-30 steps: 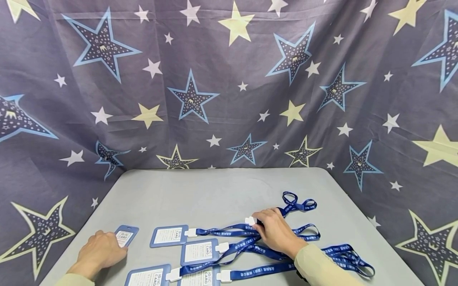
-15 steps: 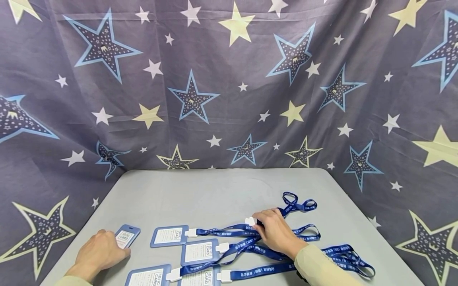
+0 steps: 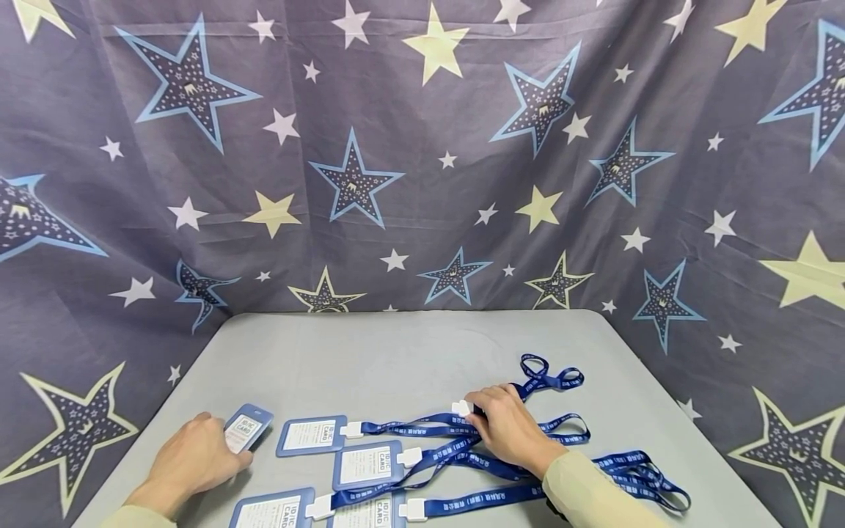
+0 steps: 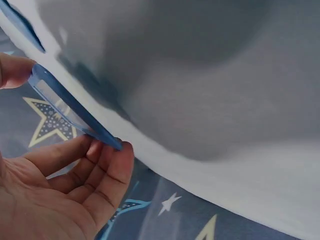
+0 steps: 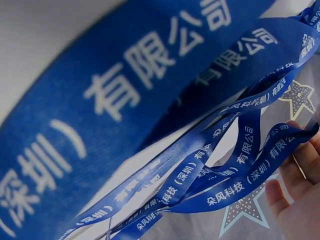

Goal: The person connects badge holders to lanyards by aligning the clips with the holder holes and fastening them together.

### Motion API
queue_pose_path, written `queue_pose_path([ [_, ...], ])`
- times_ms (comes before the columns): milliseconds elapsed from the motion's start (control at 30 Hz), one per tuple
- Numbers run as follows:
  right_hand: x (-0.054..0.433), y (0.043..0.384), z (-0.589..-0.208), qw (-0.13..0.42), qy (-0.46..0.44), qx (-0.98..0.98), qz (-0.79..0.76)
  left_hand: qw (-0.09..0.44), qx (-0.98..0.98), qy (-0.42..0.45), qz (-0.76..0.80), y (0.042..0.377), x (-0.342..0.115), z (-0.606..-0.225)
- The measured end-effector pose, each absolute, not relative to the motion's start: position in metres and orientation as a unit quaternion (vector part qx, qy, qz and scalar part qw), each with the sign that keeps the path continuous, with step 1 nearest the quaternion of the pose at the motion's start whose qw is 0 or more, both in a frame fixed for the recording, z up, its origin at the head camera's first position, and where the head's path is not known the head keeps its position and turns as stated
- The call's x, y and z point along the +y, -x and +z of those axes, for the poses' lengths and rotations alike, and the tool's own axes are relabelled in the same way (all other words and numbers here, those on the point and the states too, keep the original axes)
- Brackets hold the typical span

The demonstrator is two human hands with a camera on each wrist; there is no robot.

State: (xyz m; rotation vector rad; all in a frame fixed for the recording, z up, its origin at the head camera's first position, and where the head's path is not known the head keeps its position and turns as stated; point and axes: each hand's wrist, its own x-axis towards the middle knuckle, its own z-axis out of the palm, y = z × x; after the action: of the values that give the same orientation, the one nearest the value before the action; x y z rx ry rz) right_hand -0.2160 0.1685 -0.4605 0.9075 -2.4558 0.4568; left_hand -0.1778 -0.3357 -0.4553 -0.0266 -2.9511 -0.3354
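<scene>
In the head view my left hand (image 3: pixel 194 460) holds a blue ID card holder (image 3: pixel 249 428) with a white card inside, tilted at the left of the table. The left wrist view has this card holder (image 4: pixel 75 107) pinched by its edges between thumb and fingertips, above the tabletop. My right hand (image 3: pixel 511 429) grips a navy lanyard just behind its white plastic clip (image 3: pixel 461 408). Beyond the hand, the lanyard's looped strap (image 3: pixel 544 380) lies on the table. In the right wrist view, printed straps (image 5: pixel 235 187) run to the right hand (image 5: pixel 302 182), partly out of frame.
Several blue card holders (image 3: pixel 367 466) with lanyards attached lie at the front middle of the grey table (image 3: pixel 370 359). Their straps (image 3: pixel 482 504) cross under my right forearm and bunch at the right. A star-patterned cloth (image 3: pixel 422 183) hangs around the back and sides.
My left hand has moved to the right and slightly away from me, carrying the card holder, which has turned and tilted. My right hand and the lanyards have stayed put.
</scene>
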Motion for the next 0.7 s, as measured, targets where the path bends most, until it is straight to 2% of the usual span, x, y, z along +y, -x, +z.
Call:
queue_pose_path([
  [167, 0.168, 0.217, -0.461, 0.246, -0.334, -0.895, 0.162, 0.118, -0.986, 0.037, -0.108, 0.177, -0.326, -0.452],
  [700, 0.168, 0.216, -0.460, 0.236, -0.327, -0.901, 0.163, 0.144, -0.978, 0.100, -0.109, 0.177, -0.291, -0.442],
])
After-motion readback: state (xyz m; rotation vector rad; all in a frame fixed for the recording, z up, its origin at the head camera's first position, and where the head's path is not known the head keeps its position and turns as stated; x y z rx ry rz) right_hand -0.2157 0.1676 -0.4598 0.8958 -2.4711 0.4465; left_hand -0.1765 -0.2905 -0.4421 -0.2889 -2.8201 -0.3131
